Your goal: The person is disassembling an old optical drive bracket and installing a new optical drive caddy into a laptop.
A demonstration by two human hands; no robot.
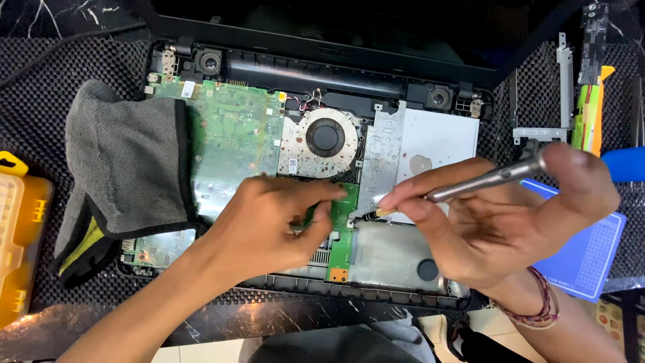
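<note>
A screwdriver (484, 180) is being pinched in the right hand (510, 222), its long axis slanting down-left to a tip just below the fan (326, 138), while the board (342, 228) beneath the fan is being pressed by the left hand (269, 225), fingers together.

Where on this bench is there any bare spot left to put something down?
Bare mat shows left of the grey cloth, above the yellow case. The blue pad is partly free. It is crowded mid-laptop, where left hand and right hand with screwdriver meet.
</note>
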